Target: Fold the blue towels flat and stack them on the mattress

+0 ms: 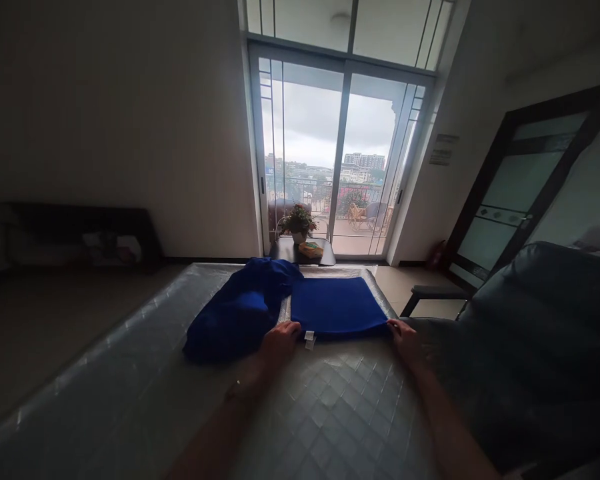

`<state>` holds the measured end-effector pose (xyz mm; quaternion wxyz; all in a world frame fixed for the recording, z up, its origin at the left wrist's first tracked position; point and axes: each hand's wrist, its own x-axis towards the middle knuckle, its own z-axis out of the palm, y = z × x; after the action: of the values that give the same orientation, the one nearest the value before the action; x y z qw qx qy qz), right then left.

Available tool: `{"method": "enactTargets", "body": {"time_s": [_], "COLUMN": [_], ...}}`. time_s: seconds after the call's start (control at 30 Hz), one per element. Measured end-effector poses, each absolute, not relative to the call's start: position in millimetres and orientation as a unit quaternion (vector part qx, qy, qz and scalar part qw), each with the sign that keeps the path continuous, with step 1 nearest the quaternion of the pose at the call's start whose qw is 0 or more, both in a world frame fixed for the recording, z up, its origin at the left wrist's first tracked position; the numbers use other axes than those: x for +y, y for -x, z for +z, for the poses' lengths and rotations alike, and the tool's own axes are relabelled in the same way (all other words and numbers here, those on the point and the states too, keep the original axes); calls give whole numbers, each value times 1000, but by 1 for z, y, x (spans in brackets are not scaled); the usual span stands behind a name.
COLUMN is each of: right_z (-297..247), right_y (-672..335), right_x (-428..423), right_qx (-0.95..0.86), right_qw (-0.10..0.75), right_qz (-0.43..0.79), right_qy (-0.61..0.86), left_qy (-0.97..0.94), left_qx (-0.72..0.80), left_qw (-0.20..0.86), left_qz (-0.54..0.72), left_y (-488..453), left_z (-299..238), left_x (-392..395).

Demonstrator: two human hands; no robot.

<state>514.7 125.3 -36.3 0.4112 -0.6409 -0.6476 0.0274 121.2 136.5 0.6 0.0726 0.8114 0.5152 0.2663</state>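
A folded blue cloth (337, 303), roughly rectangular, lies flat with a white label (309, 339) hanging from its near edge. My left hand (283, 337) pinches its near left corner. At the near right corner, the fingertips of my right hand (404, 333) are closed on the same edge. Just left of it is a crumpled heap of blue fabric (235, 310), close to my left hand; what kind of item it is does not show. Both lie on a surface with a shiny, quilted-looking cover (340, 407).
A dark padded chair (535, 347) stands close on the right. Beyond the covered surface, a small dark table (283, 251) holds a potted plant (300, 221) and a yellowish packet (311, 250). Behind are sliding glass doors (340, 160); a dark low unit (80, 233) is at left.
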Motion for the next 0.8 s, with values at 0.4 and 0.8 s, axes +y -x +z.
{"method": "enactTargets", "body": {"time_s": [0.4,0.8], "right_z": [-28,-19], "right_y": [-512,-461], "right_x": [114,113], "right_qx": [-702,-754], "right_qw": [279,196], "right_qz": [-66,-82], "right_qy": [652,621], "left_qy": [-861,-897], "left_qx": [465,391], "left_qw": [8,17], "left_qz": [209,206], "left_y": [-122,-131], "left_z": [1,-10], "left_x": [133,138]}}
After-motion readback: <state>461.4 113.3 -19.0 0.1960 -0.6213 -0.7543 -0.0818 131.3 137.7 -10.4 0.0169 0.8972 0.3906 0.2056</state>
